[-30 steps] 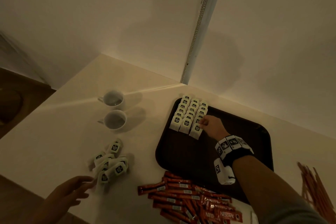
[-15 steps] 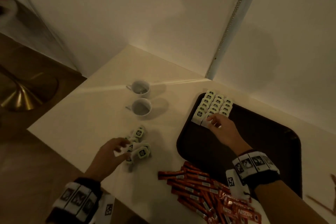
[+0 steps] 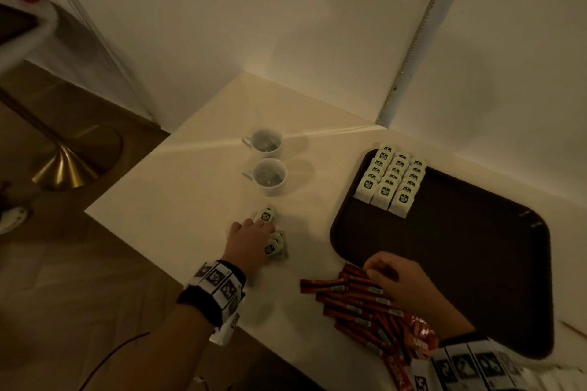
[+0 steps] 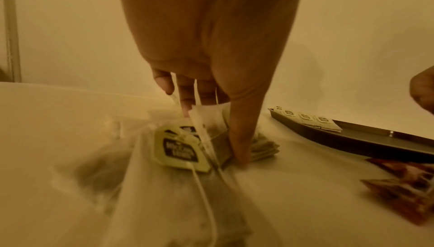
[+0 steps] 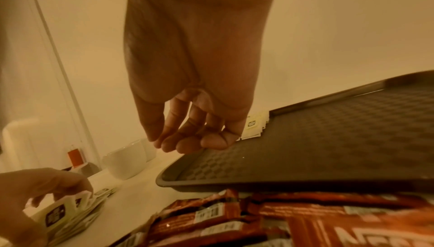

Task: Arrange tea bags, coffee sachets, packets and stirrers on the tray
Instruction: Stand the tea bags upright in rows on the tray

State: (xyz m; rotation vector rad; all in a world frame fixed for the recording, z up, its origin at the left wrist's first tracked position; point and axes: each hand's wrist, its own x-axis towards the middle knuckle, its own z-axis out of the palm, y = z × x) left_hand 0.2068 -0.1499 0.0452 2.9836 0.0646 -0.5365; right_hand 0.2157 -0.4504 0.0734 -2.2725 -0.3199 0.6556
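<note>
A dark brown tray (image 3: 444,267) lies on the right of the cream table. Three neat rows of tea bags (image 3: 389,182) fill its far left corner. Loose tea bags (image 3: 273,240) lie on the table left of the tray. My left hand (image 3: 254,236) is on them. In the left wrist view its thumb (image 4: 239,147) and fingers pinch a small stack of tea bags (image 4: 211,132). My right hand (image 3: 384,271) hovers over the red coffee sachets (image 3: 346,298) at the tray's near edge. Its fingers (image 5: 169,139) hang loosely curled and hold nothing.
Two white cups (image 3: 265,144) (image 3: 270,176) stand behind the loose tea bags. The table's left edge (image 3: 133,181) drops to a wooden floor with a brass stand (image 3: 63,165). A wall rises right behind the tray. A thin stirrer (image 3: 573,328) shows at the far right.
My right hand has drawn back from the tea bag rows on the tray to above the coffee sachets. My left hand has reached the loose tea bags and closed on some.
</note>
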